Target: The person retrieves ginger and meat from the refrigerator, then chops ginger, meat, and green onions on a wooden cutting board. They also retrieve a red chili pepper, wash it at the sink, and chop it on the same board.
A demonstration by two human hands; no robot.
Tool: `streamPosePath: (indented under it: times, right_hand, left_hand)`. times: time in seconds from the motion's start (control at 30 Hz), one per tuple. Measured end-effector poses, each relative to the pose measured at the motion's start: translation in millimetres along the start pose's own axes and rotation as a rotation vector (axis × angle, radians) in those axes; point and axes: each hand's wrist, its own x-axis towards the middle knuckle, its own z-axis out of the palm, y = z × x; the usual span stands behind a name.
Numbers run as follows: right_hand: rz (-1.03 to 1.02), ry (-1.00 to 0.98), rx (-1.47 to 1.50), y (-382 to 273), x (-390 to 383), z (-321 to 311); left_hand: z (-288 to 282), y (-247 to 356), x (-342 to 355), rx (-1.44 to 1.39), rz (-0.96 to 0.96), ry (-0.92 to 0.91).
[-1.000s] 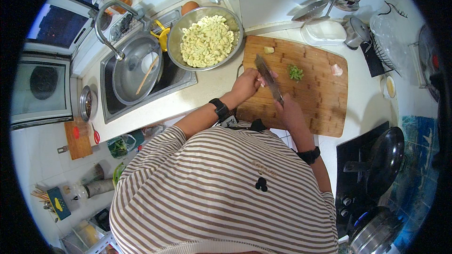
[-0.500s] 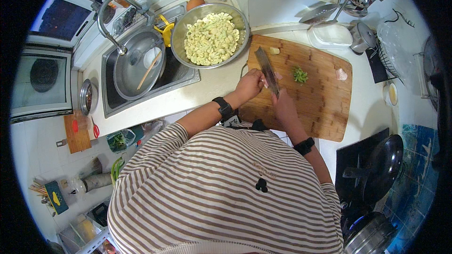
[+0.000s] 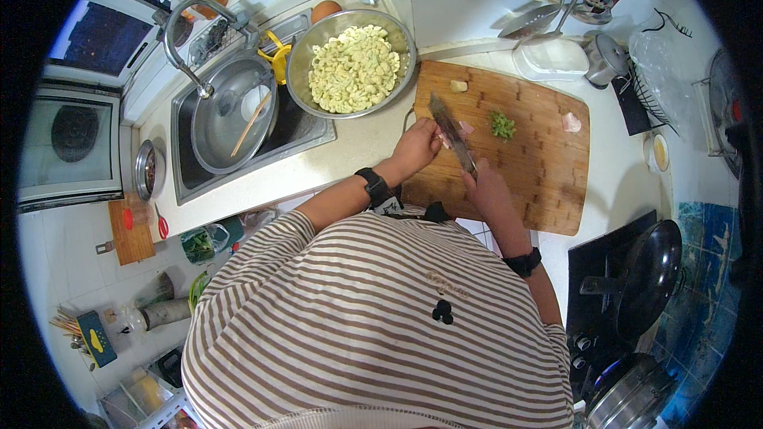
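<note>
On the wooden cutting board [image 3: 532,175], my left hand [image 3: 417,143] has its fingers closed on a piece of pink meat [image 3: 446,140]. Held by the handle in my right hand [image 3: 491,195] is a cleaver-like knife [image 3: 450,128], its blade lying across the meat beside my left fingertips. Chopped green pieces [image 3: 501,126] form a small pile right of the blade. A pale yellowish chunk [image 3: 458,86] sits farther back, and a separate pinkish piece [image 3: 571,121] lies near the board's right side.
A steel bowl of cauliflower florets [image 3: 351,73] stands left of the board. Further left is a sink [image 3: 180,151] with a basin [image 3: 205,131] and faucet [image 3: 181,9]. At right are a white container [image 3: 551,59], a wok [image 3: 648,270] and a steel pot [image 3: 628,397].
The knife blade has shifted slightly back and forth over the meat, with my right hand moving along. My left hand stays on the meat. The view tilts a little between frames.
</note>
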Motion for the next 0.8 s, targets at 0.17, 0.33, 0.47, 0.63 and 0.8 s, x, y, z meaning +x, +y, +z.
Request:
streamPosePath:
  times: [0.17,0.33,0.47,0.63,0.8]
  right_hand:
    - [-0.004,-0.025,-0.037,-6,-1,-6]
    - [-0.018,-0.002,0.047,-9,13,6]
    - [0.067,0.005,0.045,-7,26,23]
    - [0.057,0.116,0.211,4,32,31]
    - [0.182,0.237,0.330,12,13,9]
  left_hand:
    - [-1,3,0,0.009,-0.006,0.020]
    - [0,-3,4,-0.003,-0.017,-0.001]
    - [0,-4,4,0.020,0.007,0.012]
    - [-3,-1,6,0.021,0.004,-0.045]
    - [-8,5,9,0.032,0.043,-0.047]
